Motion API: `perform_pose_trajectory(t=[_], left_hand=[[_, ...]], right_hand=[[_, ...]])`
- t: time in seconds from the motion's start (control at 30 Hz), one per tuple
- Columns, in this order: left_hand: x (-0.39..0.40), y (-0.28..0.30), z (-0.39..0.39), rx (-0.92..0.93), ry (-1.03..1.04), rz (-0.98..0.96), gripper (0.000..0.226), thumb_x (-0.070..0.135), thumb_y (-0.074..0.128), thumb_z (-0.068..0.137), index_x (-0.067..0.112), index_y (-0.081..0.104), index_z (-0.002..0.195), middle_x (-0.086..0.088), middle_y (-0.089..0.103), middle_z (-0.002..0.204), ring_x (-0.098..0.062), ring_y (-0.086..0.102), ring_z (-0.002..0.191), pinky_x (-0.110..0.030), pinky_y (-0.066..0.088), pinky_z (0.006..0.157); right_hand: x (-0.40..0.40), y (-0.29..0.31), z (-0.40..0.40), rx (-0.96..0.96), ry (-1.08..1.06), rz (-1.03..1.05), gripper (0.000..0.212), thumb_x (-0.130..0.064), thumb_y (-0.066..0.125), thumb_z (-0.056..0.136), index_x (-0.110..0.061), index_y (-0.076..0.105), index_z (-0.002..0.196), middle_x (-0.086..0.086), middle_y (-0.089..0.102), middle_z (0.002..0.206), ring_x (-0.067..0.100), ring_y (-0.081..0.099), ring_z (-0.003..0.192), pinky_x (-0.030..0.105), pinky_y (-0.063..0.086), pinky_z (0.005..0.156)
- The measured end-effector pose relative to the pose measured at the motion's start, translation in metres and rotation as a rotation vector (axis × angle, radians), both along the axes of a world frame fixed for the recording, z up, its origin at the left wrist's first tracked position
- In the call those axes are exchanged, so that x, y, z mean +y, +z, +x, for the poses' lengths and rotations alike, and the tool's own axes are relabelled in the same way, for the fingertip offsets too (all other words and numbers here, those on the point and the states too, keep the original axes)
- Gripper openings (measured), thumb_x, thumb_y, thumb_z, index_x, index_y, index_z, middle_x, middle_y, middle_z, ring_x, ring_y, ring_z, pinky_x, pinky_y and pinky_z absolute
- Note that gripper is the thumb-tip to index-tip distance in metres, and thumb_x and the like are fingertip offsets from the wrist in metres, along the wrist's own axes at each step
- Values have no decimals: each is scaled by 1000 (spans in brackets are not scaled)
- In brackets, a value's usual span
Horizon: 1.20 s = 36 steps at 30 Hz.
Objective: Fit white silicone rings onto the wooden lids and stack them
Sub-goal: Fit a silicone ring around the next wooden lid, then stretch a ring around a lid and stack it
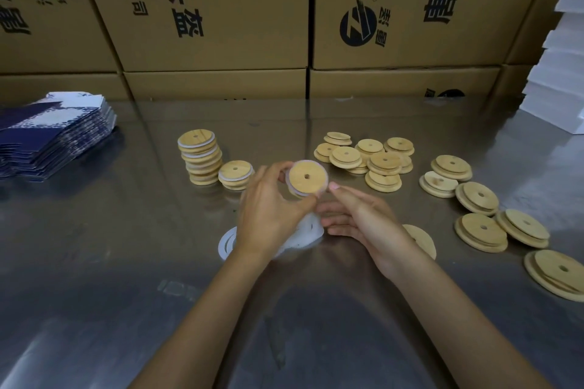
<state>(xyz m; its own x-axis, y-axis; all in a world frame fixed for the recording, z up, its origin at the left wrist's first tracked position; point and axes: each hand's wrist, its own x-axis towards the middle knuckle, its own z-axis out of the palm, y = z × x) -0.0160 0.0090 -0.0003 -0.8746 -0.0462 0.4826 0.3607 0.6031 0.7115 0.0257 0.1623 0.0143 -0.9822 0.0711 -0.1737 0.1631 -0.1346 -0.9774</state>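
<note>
From the head view, the left hand (268,211) is holding a wooden lid (307,178) above the metal surface (94,262), its fingers curling round the lid's left edge and its thumb pressing at the lower rim, so this grip is closing on the lid. A white ring (292,189) is showing round the lid's edge, seated or nearly so; I cannot tell which. The right hand (360,215) is lying just beside the lid with fingers straight and relaxed, its thumb tip touching the lid's right edge; this grip is open and holding nothing.

Under the hands, a heap of loose rings (308,230) is lying on the surface, with one ring (226,243) sticking out to the left. To the left of the held lid, a tall stack (199,156) of ringed lids is standing, and a short stack (235,175) is sitting just beside it. To the right, bare lids (369,156) are lying in a loose pile, and more lids (480,227) are scattering toward the right edge. One lid (422,240) is peeking from behind the right wrist.

Blue printed cartons (57,136) are lying flat at far left, brown boxes (215,9) are lining the back, and white boxes (562,73) are standing at far right.
</note>
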Motion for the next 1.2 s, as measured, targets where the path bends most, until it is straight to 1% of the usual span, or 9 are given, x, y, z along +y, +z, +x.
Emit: perform_pose_trajectory(t=[0.13, 0.27, 0.43, 0.57, 0.8, 0.87, 0.97, 1.03, 1.2], left_hand=[[-27, 3, -14, -68, 178, 133, 56, 43, 81, 69, 25, 61, 119, 6, 61, 111, -17, 60, 103, -41, 51, 90], [-52, 1, -24, -36, 344, 165, 44, 39, 79, 73, 23, 64, 111, 3, 66, 110, -20, 61, 105, -31, 47, 81], [-64, -7, -30, -57, 376, 171, 48, 31, 79, 75, 14, 55, 112, -4, 66, 111, -27, 57, 110, -38, 47, 84], [-64, -11, -31, -64, 417, 119, 45, 26, 80, 74, 10, 50, 103, -10, 52, 113, -30, 49, 110, -39, 41, 88], [-61, -10, -32, -66, 344, 150, 29, 20, 74, 84, 8, 62, 108, -9, 46, 125, -30, 61, 102, -40, 49, 92], [-61, -8, -32, -81, 341, 143, 31, 21, 73, 85, 8, 64, 112, -10, 45, 128, -31, 61, 104, -40, 48, 95], [-59, -5, -29, -72, 350, 97, 32, 23, 70, 86, 10, 64, 116, -10, 43, 130, -31, 55, 114, -41, 45, 99], [-55, -1, -25, -31, 344, 41, 30, 23, 65, 89, 10, 63, 115, -11, 44, 128, -31, 52, 117, -40, 44, 99], [-33, 3, -15, 17, 141, -53, 20, 23, 57, 93, 15, 64, 109, -1, 45, 119, -22, 58, 105, -37, 48, 91]], right_hand=[[1, 2, 1, -14, -5, -25, 24, -33, 62, 99, -14, 70, 111, 12, 78, 95, 21, 67, 79, 25, 58, 69], [2, 4, 1, -28, -12, -54, 26, -31, 61, 99, -9, 70, 110, 18, 77, 99, 22, 66, 76, 26, 58, 68], [2, 3, 0, -29, -14, -41, 25, -31, 61, 99, -9, 70, 107, 18, 77, 98, 22, 66, 75, 28, 58, 71], [2, 1, -1, -34, -16, -21, 25, -32, 62, 99, -9, 70, 107, 16, 78, 95, 20, 67, 73, 27, 58, 69], [4, 0, -1, -38, -6, 14, 21, -27, 64, 98, -8, 70, 105, 15, 77, 91, 19, 68, 69, 27, 59, 66], [8, 3, -1, 29, 7, 118, 14, -21, 64, 98, -9, 69, 104, 13, 77, 89, 19, 67, 69, 26, 57, 63], [39, 10, -3, 305, -12, 699, 10, -19, 64, 95, -27, 69, 98, -10, 72, 87, 3, 62, 73, 20, 50, 67], [65, 19, -3, 288, 9, 986, 12, -24, 63, 89, -34, 69, 86, -21, 68, 84, -2, 60, 78, 23, 48, 71], [96, 18, -4, -21, 157, 1011, 8, -26, 66, 86, -25, 73, 82, -7, 73, 87, 10, 66, 89, 28, 52, 78]])
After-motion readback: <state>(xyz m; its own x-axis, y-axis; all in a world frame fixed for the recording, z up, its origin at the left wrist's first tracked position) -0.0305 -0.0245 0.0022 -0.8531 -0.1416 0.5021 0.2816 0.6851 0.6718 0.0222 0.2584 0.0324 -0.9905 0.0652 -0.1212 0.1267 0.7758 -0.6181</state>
